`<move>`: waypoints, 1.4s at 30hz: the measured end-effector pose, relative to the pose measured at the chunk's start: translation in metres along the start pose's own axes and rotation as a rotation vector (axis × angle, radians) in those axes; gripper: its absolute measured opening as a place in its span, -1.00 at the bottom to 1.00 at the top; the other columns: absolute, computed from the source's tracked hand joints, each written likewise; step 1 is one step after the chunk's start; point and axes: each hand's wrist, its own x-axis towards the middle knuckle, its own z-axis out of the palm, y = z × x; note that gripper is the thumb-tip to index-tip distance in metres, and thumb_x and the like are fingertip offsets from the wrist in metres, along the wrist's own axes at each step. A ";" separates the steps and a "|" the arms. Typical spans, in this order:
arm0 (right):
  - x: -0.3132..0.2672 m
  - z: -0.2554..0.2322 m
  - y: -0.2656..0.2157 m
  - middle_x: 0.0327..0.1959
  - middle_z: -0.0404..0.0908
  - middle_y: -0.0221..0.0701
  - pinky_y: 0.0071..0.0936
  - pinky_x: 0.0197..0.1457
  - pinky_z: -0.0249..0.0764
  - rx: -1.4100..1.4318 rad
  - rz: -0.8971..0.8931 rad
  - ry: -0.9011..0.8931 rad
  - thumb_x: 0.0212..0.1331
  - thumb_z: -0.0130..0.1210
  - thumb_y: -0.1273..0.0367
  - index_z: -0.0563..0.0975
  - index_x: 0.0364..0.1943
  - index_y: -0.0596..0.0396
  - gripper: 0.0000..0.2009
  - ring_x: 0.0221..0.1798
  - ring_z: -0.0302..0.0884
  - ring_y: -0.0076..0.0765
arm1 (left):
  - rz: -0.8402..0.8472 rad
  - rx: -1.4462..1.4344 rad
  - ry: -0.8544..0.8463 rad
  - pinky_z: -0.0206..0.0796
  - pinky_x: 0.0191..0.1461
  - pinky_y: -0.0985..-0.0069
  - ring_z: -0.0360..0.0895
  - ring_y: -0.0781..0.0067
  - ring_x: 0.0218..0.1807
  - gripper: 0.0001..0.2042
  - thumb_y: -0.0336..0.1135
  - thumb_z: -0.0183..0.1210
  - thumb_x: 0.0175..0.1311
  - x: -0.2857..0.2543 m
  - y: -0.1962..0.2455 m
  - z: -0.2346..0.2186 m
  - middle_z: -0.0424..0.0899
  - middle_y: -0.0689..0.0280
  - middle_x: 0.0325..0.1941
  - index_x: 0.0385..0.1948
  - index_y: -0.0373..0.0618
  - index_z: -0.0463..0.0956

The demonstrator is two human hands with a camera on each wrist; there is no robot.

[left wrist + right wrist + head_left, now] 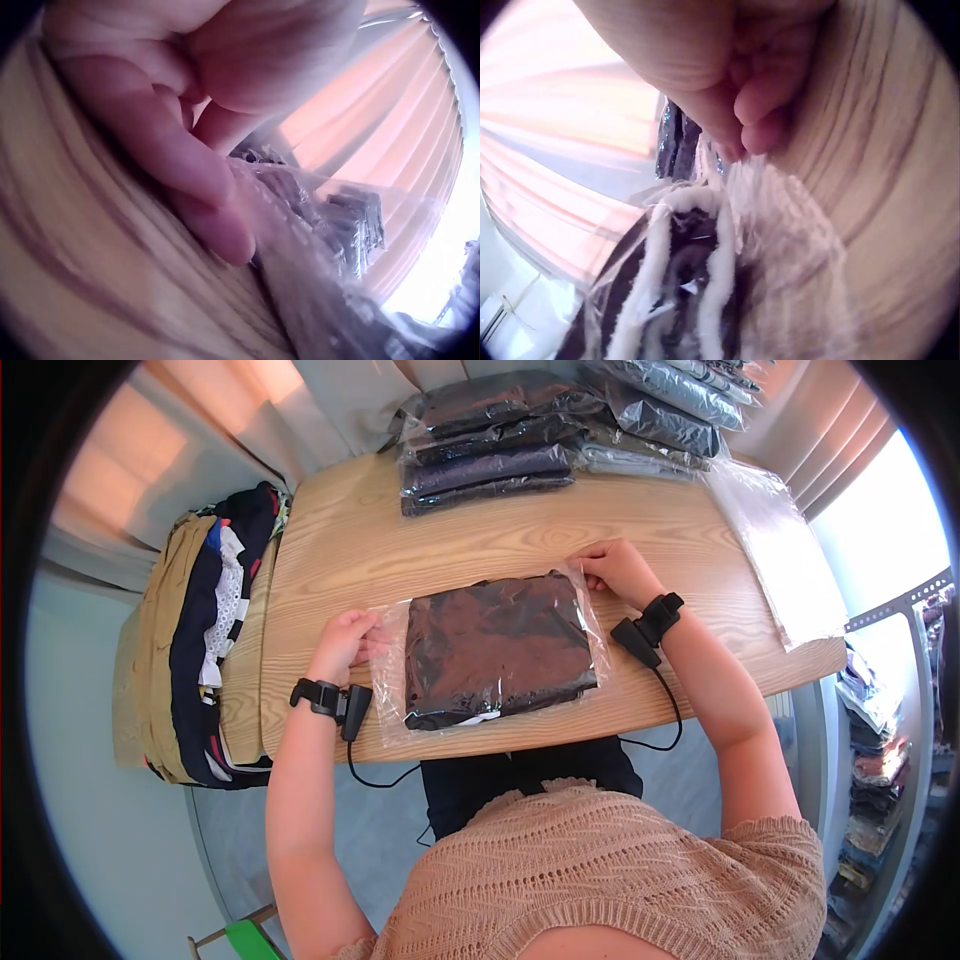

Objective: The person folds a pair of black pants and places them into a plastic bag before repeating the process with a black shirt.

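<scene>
A folded dark garment (pixel 500 650) lies flat inside a clear plastic bag (pixel 393 678) near the table's front edge. My left hand (pixel 346 642) grips the bag's left side, and in the left wrist view the film runs out from its curled fingers (pixel 229 236). At the far right corner, my right hand (pixel 620 572) pinches the plastic between thumb and fingertips (pixel 761 139). White trim (pixel 724 262) on the dark garment shows through the film in the right wrist view. Both wrists wear black straps with small cameras.
Bagged garments (pixel 490 450) stand in stacks along the back of the wooden table (pixel 340 560). Flat clear bags (pixel 780 550) lie at the right edge. A pile of unbagged clothes (pixel 190 630) sits at the left. Thin black cables (pixel 385 784) hang from the wrist cameras.
</scene>
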 end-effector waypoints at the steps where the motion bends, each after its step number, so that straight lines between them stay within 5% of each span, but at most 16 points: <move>1: 0.000 0.000 0.000 -0.63 0.51 -0.49 -0.71 -0.55 0.37 0.024 0.013 0.022 0.10 0.13 0.40 0.61 -0.33 0.22 -0.84 -0.62 0.42 -0.67 | -0.003 0.002 -0.004 0.34 -0.48 0.71 0.57 0.53 -0.44 -0.79 -0.17 0.00 0.30 0.001 0.000 0.000 0.60 0.26 -0.40 -0.35 -0.12 0.44; 8: 0.003 -0.004 0.005 -0.61 0.53 -0.46 -0.75 -0.63 0.24 -0.015 0.099 -0.054 0.18 0.02 0.36 0.57 -0.36 0.25 -0.80 -0.66 0.39 -0.64 | 0.008 0.039 0.005 0.33 -0.49 0.70 0.56 0.54 -0.46 -0.74 -0.15 -0.05 0.32 0.000 0.000 0.002 0.60 0.26 -0.42 -0.40 -0.16 0.45; 14: -0.017 -0.012 -0.012 -0.49 0.53 -0.35 -0.72 -0.73 0.18 0.243 0.307 -0.064 0.25 -0.09 0.07 0.46 -0.26 0.30 -0.55 -0.69 0.42 -0.55 | -0.001 -0.045 -0.026 0.39 -0.39 0.68 0.57 0.53 -0.42 -0.70 -0.07 -0.03 0.31 -0.002 0.002 -0.001 0.58 0.30 -0.44 -0.33 -0.15 0.44; 18: -0.061 -0.010 -0.014 -0.49 0.53 -0.36 -0.73 -0.72 0.19 0.226 0.340 -0.104 0.24 -0.08 0.07 0.47 -0.26 0.26 -0.57 -0.68 0.44 -0.54 | 0.012 -0.045 -0.045 0.43 -0.34 0.67 0.58 0.53 -0.38 -0.70 -0.08 0.09 0.24 -0.018 0.014 0.004 0.57 0.32 -0.42 -0.29 -0.17 0.42; 21: -0.099 -0.007 -0.008 -0.47 0.55 -0.42 -0.76 -0.68 0.22 0.119 0.327 -0.389 0.19 0.01 0.10 0.51 -0.31 0.16 -0.64 -0.65 0.45 -0.59 | 0.045 -0.059 -0.095 0.39 -0.35 0.70 0.57 0.57 -0.36 -0.75 -0.17 0.15 0.20 -0.020 0.009 0.006 0.59 0.33 -0.40 -0.26 -0.13 0.41; 24: -0.140 0.010 -0.011 -0.45 0.57 -0.44 -0.77 -0.66 0.22 0.114 0.288 -0.360 0.18 0.04 0.20 0.51 -0.34 0.17 -0.73 -0.63 0.43 -0.64 | 0.117 -0.044 -0.105 0.35 -0.41 0.72 0.54 0.62 -0.41 -0.81 -0.30 0.18 0.15 -0.024 0.006 0.015 0.57 0.35 -0.43 -0.28 -0.12 0.40; 25: -0.151 0.014 -0.009 -0.45 0.57 -0.44 -0.77 -0.64 0.22 0.160 0.286 -0.262 0.18 0.04 0.26 0.52 -0.34 0.17 -0.78 -0.61 0.42 -0.65 | 0.110 -0.042 -0.115 0.35 -0.41 0.72 0.54 0.62 -0.41 -0.81 -0.30 0.18 0.15 -0.022 0.003 0.018 0.57 0.35 -0.43 -0.28 -0.12 0.40; 27: -0.168 0.016 -0.002 -0.45 0.58 -0.44 -0.77 -0.62 0.22 0.205 0.288 -0.155 0.18 0.04 0.32 0.52 -0.34 0.17 -0.82 -0.60 0.41 -0.67 | 0.176 -0.055 -0.413 0.33 -0.46 0.70 0.49 0.66 -0.46 -0.83 -0.39 0.16 0.15 -0.016 0.003 0.026 0.53 0.38 -0.46 -0.27 -0.13 0.38; 33: -0.226 -0.024 0.047 -0.54 0.54 -0.51 -0.75 -0.56 0.20 0.540 0.241 0.512 0.17 0.05 0.34 0.52 -0.34 0.12 -0.86 -0.59 0.36 -0.68 | 0.118 -0.027 -0.421 0.34 -0.44 0.68 0.49 0.65 -0.46 -0.81 -0.38 0.11 0.19 -0.040 0.012 0.125 0.51 0.40 -0.47 -0.22 -0.15 0.34; 35: -0.250 -0.034 0.066 -0.55 0.51 -0.52 -0.73 -0.54 0.22 0.550 0.200 0.579 0.19 0.06 0.25 0.49 -0.35 0.07 -0.82 -0.59 0.36 -0.63 | 0.075 -0.071 -0.421 0.38 -0.41 0.66 0.53 0.62 -0.40 -0.74 -0.35 0.11 0.21 -0.056 0.017 0.160 0.53 0.37 -0.43 -0.12 -0.11 0.29; 37: -0.274 -0.035 0.093 -0.55 0.50 -0.50 -0.63 -0.46 0.28 0.917 0.160 0.802 0.23 0.00 0.12 0.47 -0.39 0.01 -0.73 -0.52 0.42 -0.59 | 0.073 0.012 -0.495 0.42 -0.36 0.63 0.55 0.61 -0.33 -0.66 -0.32 0.10 0.22 -0.058 0.018 0.184 0.55 0.35 -0.35 -0.02 -0.07 0.22; 39: -0.289 -0.016 0.095 -0.36 0.56 -0.42 -0.39 -0.06 0.42 1.002 0.262 0.652 0.20 -0.03 -0.02 0.45 -0.31 -0.04 -0.65 -0.22 0.51 -0.39 | 0.085 0.056 -0.546 0.42 -0.37 0.62 0.54 0.61 -0.32 -0.65 -0.30 0.09 0.23 -0.060 0.022 0.200 0.56 0.34 -0.32 0.01 -0.08 0.21; 42: -0.285 0.009 0.070 -0.18 0.53 -0.36 -0.30 0.13 0.34 1.255 0.264 0.433 0.22 -0.05 0.00 0.45 -0.19 0.00 -0.63 -0.01 0.43 -0.31 | 0.154 0.106 -0.595 0.42 -0.39 0.62 0.55 0.59 -0.34 -0.63 -0.25 0.06 0.26 -0.062 0.023 0.212 0.56 0.32 -0.32 0.03 -0.10 0.19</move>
